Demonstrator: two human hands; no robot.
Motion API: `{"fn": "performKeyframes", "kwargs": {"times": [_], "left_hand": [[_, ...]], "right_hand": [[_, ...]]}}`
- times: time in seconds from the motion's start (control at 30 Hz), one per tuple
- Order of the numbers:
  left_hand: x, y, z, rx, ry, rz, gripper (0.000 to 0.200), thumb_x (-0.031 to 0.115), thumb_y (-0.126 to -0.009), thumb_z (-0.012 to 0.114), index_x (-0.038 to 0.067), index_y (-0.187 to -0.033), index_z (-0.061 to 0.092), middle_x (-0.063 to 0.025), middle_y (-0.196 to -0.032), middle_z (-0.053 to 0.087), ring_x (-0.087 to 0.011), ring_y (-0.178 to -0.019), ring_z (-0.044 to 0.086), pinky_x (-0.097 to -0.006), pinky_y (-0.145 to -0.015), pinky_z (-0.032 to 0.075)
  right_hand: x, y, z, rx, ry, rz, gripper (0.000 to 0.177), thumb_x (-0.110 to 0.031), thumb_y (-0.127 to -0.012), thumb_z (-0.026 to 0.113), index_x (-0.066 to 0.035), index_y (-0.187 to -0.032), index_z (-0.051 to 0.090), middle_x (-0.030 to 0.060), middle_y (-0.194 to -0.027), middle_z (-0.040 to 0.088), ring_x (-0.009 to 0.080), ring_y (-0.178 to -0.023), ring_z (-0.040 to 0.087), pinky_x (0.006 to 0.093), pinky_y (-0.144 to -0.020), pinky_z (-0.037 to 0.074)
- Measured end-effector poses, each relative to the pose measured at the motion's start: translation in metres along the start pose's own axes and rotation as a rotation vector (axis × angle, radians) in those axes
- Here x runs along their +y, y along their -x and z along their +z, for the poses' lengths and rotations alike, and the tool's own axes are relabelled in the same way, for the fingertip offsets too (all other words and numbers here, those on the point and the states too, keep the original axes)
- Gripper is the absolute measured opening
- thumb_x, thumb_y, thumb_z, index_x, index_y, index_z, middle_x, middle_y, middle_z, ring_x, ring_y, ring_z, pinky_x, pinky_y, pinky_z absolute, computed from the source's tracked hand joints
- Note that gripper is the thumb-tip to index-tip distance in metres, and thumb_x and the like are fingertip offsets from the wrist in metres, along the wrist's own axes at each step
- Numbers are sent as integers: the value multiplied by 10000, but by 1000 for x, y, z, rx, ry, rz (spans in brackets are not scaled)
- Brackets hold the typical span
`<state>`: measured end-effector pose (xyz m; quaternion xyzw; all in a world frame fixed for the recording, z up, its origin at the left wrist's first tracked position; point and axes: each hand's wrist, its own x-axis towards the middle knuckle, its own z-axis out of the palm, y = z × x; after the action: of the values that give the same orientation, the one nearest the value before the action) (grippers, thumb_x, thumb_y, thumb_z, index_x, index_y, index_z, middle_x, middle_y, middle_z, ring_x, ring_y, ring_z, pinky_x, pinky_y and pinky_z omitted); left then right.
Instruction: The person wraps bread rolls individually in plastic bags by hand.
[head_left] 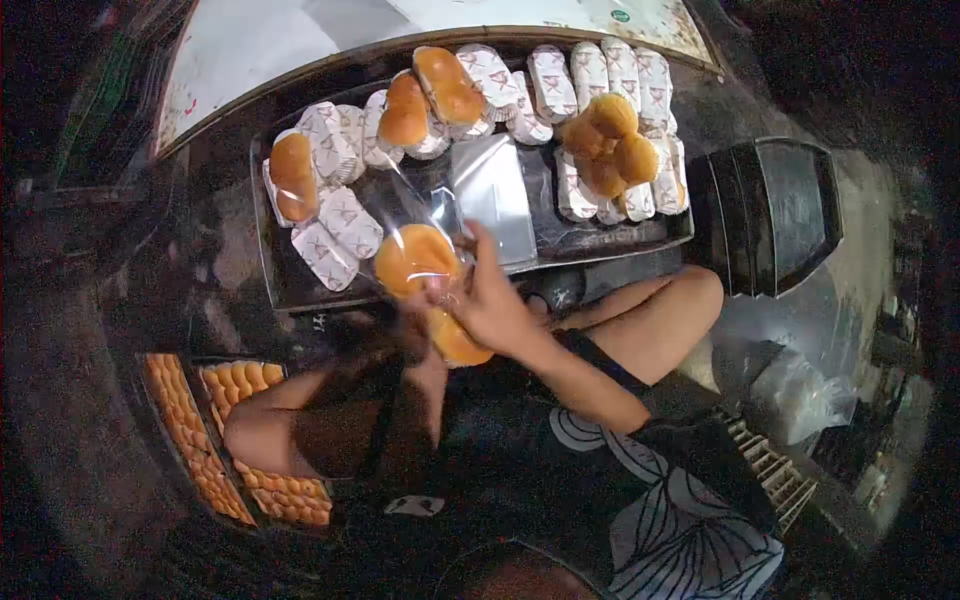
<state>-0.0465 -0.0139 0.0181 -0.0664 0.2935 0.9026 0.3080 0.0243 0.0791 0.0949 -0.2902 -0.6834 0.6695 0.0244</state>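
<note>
In front of my crossed legs, both hands are on glossy golden bread buns. The upper bun [412, 262] shows through a clear plastic bag. A lower bun [462, 342] lies beneath my fingers; whether the two are joined cannot be told. My right hand [492, 305] is closed across the middle of the buns, its index finger raised. My left hand [425, 340] is blurred and mostly hidden under the bread, apparently supporting it. Just beyond them, a stack of flat clear plastic bags [497, 200] lies in the black tray [620, 238].
Several buns in white printed wrappers [340, 222] line the tray, with unwrapped-looking buns [610, 150] on top. Black nested trays [790, 215] stand at the right. Trays of bread [285, 490] sit by my left knee. A plastic bag [800, 395] lies at right.
</note>
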Motion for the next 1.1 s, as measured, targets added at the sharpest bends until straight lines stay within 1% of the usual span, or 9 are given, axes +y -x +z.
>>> {"fn": "performKeyframes", "kwargs": {"times": [0.27, 0.37, 0.47, 0.5, 0.57, 0.63, 0.8, 0.93, 1.1], "left_hand": [[-21, 29, -21, 189, 160, -124, 603, 359, -795, 551, 89, -1270, 294, -150, -1122, 473, -249, -1023, 487, -348, -855, 433], [1, 36, 2, 161, 129, -304, 499, 378, -843, 481, 65, -1215, 369, -107, -1112, 487, -210, -1019, 483, -323, -870, 406], [-36, 37, 6, -104, -917, -191, 472, 269, -809, 575, 28, -1189, 433, -104, -1074, 511, -209, -980, 498, -310, -809, 412], [-47, 30, 21, -391, -1589, 240, 506, 179, -755, 624, 26, -1197, 432, -113, -1000, 547, -236, -948, 521, -319, -804, 414], [-87, 13, 2, -378, -1784, 410, 420, 139, -726, 619, 25, -1112, 501, -135, -977, 557, -271, -930, 537, -347, -777, 434], [-134, -24, -61, -851, -2141, 424, 247, 153, -720, 592, 41, -940, 579, -136, -940, 577, -294, -893, 547, -382, -751, 443], [-47, -25, -26, -686, -1952, 233, 135, 205, -734, 555, 81, -749, 605, -117, -763, 604, -280, -709, 591, -383, -610, 460], [-13, -15, 23, -610, -1917, -139, 130, 183, -706, 623, 67, -763, 603, -117, -721, 589, -277, -660, 576, -357, -585, 449], [-24, -2, 46, -372, -1378, 113, 102, 97, -719, 632, 22, -786, 617, -96, -677, 539, -226, -621, 533, -321, -572, 423]], "right_hand": [[19, -9, 16, 79, 236, -507, 765, -167, -677, 650, 33, -1264, 202, 259, -1212, 326, 385, -1108, 391, 405, -903, 363], [25, 2, 4, 33, 383, -316, 601, -135, -714, 602, -22, -1234, 321, 233, -1124, 445, 380, -956, 510, 421, -769, 448], [15, -67, -47, 109, 423, -276, 249, -203, -807, 479, -52, -977, 580, 204, -769, 589, 352, -699, 584, 421, -623, 471], [-19, -87, -60, 285, 392, -390, 176, -166, -776, 529, -31, -832, 626, 159, -655, 595, 298, -573, 589, 353, -521, 448], [-61, -138, -64, 522, 461, -616, 195, -155, -761, 527, -3, -860, 598, 186, -733, 593, 327, -678, 583, 372, -615, 457], [-64, -165, -58, 530, 494, -1002, 440, -101, -723, 549, -59, -1145, 433, 275, -999, 501, 420, -870, 511, 439, -800, 414], [58, -34, -62, -283, 114, -154, 269, -210, -787, 566, -26, -978, 522, 146, -844, 579, 257, -796, 570, 353, -775, 417], [114, 27, -42, -80, 594, -71, 197, -143, -810, 531, -10, -952, 497, 177, -638, 526, 264, -585, 532, 316, -566, 429], [84, 7, -39, 293, 362, -78, 235, -59, -800, 470, -8, -1026, 506, 153, -543, 502, 254, -452, 499, 328, -452, 403]]}}
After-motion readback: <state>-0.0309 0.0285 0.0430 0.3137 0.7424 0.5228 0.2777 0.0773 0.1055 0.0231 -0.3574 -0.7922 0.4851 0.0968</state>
